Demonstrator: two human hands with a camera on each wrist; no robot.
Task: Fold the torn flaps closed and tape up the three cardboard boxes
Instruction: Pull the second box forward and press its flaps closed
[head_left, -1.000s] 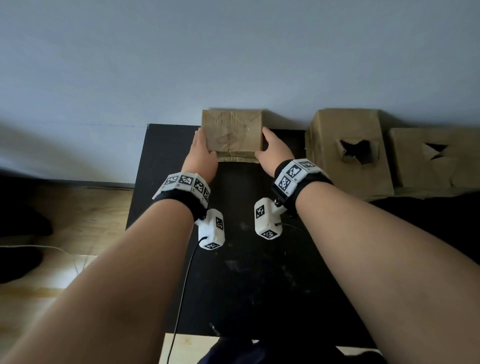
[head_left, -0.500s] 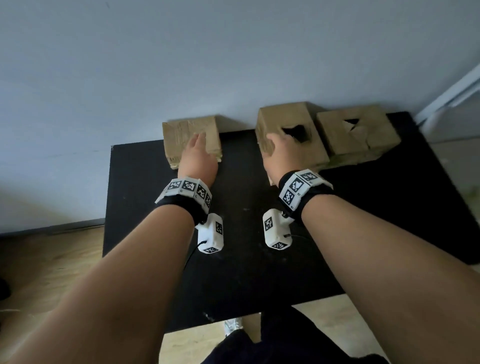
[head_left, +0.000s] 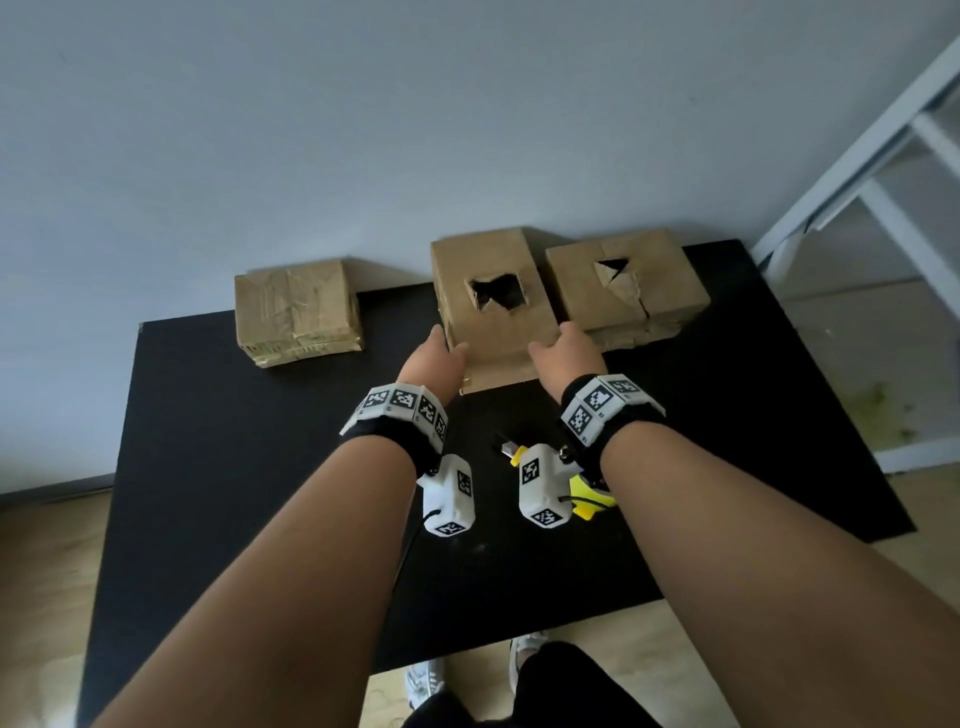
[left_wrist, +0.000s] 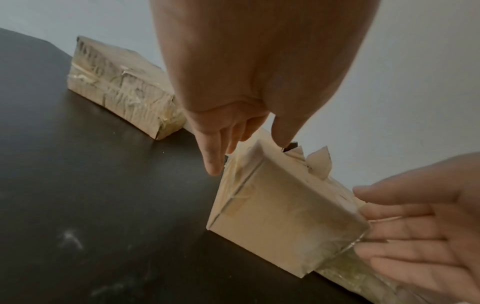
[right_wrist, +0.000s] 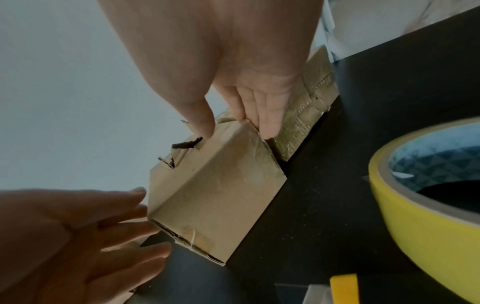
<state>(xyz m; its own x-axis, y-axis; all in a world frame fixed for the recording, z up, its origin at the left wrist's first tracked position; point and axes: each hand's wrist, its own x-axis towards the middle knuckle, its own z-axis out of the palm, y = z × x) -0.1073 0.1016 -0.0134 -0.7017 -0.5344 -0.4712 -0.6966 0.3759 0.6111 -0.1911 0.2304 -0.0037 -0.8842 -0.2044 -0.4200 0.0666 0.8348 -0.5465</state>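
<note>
I have shifted my attention off the taped box (head_left: 297, 312), which now sits alone at about ten o'clock on the desk (head_left: 208, 467), against the wall, its top sealed under glossy tape. A second ago both hands framed that box; half a second ago my right hand had already crossed to the next one while the left lingered. Now both hands bracket the middle box (head_left: 491, 306) at twelve o'clock.

My left hand (head_left: 434, 364) lies against its left wall with the fingers (left_wrist: 211, 156) straight and relaxed down the side, thumb up near the top edge, not curled round anything. My right hand (head_left: 563, 353) mirrors it on the right wall, in the gap beside the third box (head_left: 626, 286) at one o'clock, fingers likewise extended and flat against the cardboard.

The middle box's top has a ragged hole (head_left: 496, 292) with torn flaps standing up around it; the third box shows a smaller triangular tear. The yellow tape roll (right_wrist: 426, 205) lies at about five o'clock of the middle box, near my right wrist.

I judge one box done and two remaining. The step in hand looks like drawing the middle box toward me, then pressing its flaps down before taping.
</note>
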